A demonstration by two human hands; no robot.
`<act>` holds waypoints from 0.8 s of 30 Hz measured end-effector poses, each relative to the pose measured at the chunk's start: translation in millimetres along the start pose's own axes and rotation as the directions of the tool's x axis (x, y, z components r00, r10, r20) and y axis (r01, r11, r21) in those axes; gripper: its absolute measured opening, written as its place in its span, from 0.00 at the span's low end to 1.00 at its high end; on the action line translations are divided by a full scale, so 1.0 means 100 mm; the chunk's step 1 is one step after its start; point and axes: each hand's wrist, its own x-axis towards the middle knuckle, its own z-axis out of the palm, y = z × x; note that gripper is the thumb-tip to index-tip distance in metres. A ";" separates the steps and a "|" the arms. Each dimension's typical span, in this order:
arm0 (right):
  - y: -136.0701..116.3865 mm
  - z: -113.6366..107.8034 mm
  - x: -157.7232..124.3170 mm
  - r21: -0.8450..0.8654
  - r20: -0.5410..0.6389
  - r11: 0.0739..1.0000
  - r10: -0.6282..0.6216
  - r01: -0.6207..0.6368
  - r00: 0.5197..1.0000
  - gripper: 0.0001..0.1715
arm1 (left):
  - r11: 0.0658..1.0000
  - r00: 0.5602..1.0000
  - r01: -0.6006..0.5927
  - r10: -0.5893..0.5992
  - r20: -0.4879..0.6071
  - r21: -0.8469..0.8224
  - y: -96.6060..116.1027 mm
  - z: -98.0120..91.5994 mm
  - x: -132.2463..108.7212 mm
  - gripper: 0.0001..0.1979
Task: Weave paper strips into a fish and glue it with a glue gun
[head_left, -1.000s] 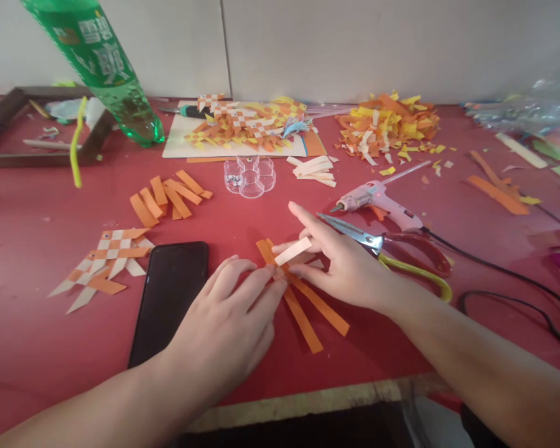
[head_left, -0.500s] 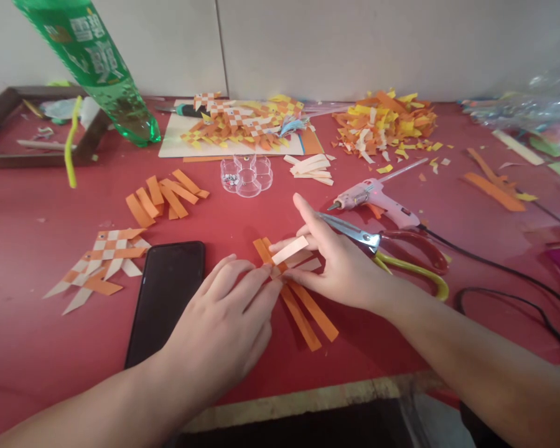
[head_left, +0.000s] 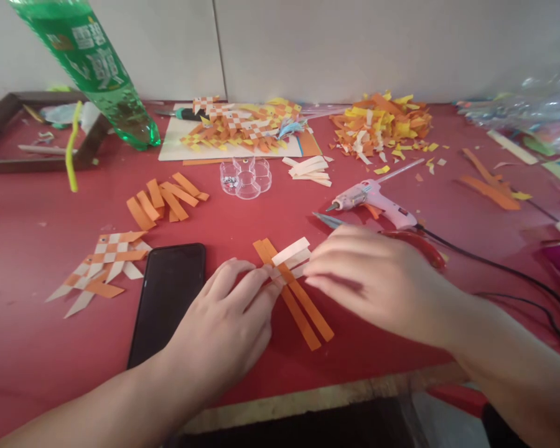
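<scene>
My left hand (head_left: 231, 311) lies low over the table, its bent fingertips closed on the near left side of a small weave of paper strips. Two long orange paper strips (head_left: 310, 311) run slantwise through that weave, crossed by several cream paper strips (head_left: 291, 251). My right hand (head_left: 361, 280) is on the other side, fingers curled and thumb close to them, at the right ends of the lower cream strips. Its fingertips are slightly blurred. Beneath and behind the right hand are scissors (head_left: 415, 246), their grips partly hidden.
A phone (head_left: 168, 298) and a finished woven paper fish (head_left: 109, 255) lie left. Beyond are orange strips (head_left: 161, 199), a clear flower-shaped box (head_left: 246, 180), cream strips (head_left: 308, 169) and a pink glue gun (head_left: 378, 202) with its cord. A green bottle (head_left: 107, 87) stands back left.
My right hand has drawn back to the right and its spread fingers have curled together at the cream strip ends, now covering the scissor handles more. The left hand stays in place.
</scene>
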 end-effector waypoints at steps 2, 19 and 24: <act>0.04 0.10 -0.04 0.038 0.058 0.998 -0.046 0.044 0.997 0.10 | 1.000 1.000 0.001 -0.001 -0.006 0.014 0.01 -0.01 0.01 0.17; 0.22 0.40 -0.04 0.098 -0.066 0.981 -0.161 0.167 0.985 0.09 | 0.999 0.999 -0.030 0.030 -0.014 -0.030 0.01 -0.02 0.01 0.19; 0.21 0.38 -0.03 0.069 -0.055 0.985 -0.153 0.156 0.987 0.11 | 0.999 1.000 -0.011 0.010 -0.018 -0.052 0.01 -0.01 0.02 0.19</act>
